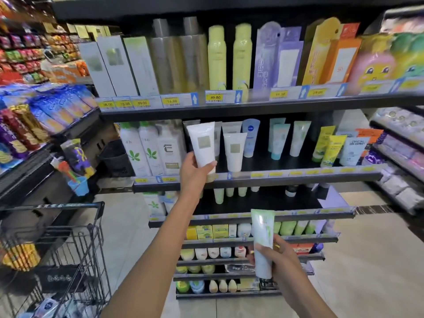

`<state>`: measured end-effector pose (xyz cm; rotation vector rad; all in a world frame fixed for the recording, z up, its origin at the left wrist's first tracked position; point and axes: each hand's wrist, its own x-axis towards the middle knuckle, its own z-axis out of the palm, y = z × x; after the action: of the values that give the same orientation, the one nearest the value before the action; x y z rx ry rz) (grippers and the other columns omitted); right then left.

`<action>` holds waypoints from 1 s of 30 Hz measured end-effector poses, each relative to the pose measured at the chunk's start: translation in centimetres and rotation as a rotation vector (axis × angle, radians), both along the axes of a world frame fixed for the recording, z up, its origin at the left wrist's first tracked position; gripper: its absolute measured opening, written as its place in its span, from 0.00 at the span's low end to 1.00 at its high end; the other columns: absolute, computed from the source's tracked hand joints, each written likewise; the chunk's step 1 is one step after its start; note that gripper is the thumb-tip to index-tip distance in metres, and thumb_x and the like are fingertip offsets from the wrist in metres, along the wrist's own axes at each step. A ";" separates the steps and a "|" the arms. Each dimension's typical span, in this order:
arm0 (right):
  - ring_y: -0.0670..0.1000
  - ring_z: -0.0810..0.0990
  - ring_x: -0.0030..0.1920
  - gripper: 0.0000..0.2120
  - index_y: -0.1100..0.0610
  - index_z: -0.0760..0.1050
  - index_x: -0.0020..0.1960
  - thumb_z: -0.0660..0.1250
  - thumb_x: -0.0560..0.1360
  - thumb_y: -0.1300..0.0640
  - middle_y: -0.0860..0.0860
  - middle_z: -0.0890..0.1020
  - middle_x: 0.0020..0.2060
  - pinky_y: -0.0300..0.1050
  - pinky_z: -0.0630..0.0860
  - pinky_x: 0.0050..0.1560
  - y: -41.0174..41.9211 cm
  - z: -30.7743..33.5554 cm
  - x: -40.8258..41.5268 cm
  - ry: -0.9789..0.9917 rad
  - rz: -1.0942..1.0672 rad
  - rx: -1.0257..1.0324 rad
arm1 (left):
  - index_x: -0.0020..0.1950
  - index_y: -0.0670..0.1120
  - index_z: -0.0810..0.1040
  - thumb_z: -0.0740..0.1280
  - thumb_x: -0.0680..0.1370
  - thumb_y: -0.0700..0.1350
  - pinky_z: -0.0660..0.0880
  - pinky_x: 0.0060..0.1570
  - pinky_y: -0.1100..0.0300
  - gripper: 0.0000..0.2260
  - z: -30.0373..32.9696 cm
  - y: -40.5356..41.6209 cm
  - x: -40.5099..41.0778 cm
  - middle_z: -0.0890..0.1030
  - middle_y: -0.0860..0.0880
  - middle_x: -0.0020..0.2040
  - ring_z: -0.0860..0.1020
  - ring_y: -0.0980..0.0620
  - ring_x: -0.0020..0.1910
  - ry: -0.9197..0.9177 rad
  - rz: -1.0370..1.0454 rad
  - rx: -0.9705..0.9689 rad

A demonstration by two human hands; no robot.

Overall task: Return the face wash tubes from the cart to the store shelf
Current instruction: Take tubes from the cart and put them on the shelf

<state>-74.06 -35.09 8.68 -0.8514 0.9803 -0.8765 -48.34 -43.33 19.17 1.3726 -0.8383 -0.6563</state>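
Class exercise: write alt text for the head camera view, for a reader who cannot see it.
A person's left hand lifts a white face wash tube to the second shelf beside a matching tube. The right hand holds a green-and-white tube lower down. A wire cart stands at left.

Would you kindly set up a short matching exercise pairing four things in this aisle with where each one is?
Things:
1. white tube
2. green-and-white tube
3. yellow spray cans
4. shopping cart

Places:
A. lower left, on the floor
B. in the right hand
C. top shelf
D. in the left hand, at the middle shelf

Pairs: 1-D, 2-B, 3-C, 4-A
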 end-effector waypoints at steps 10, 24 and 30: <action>0.58 0.87 0.42 0.22 0.56 0.74 0.67 0.74 0.75 0.65 0.61 0.87 0.48 0.49 0.83 0.40 -4.3 0.4 0.0 -0.012 -0.015 -0.034 | 0.66 0.47 0.73 0.79 0.72 0.42 0.77 0.58 0.52 0.25 -1.8 -7.9 2.1 0.81 0.47 0.64 0.79 0.49 0.60 -0.236 0.040 0.150; 0.63 0.87 0.45 0.19 0.54 0.75 0.63 0.75 0.75 0.64 0.63 0.86 0.51 0.54 0.83 0.46 -8.1 1.9 -3.9 0.000 -0.035 -0.085 | 0.67 0.45 0.71 0.81 0.69 0.40 0.76 0.64 0.42 0.30 -4.3 -10.1 2.4 0.80 0.45 0.65 0.78 0.44 0.63 -0.361 0.065 0.305; 0.62 0.85 0.46 0.24 0.56 0.75 0.64 0.78 0.71 0.62 0.64 0.85 0.54 0.61 0.84 0.53 -9.3 2.0 -4.7 -0.037 -0.051 -0.078 | 0.68 0.45 0.69 0.81 0.69 0.40 0.75 0.64 0.42 0.32 -4.4 -10.0 2.1 0.78 0.45 0.66 0.77 0.43 0.65 -0.362 0.081 0.338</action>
<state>-78.76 -44.43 10.70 -0.8764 0.9444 -0.9758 -46.25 -53.32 14.78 1.8585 -0.9807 -0.5076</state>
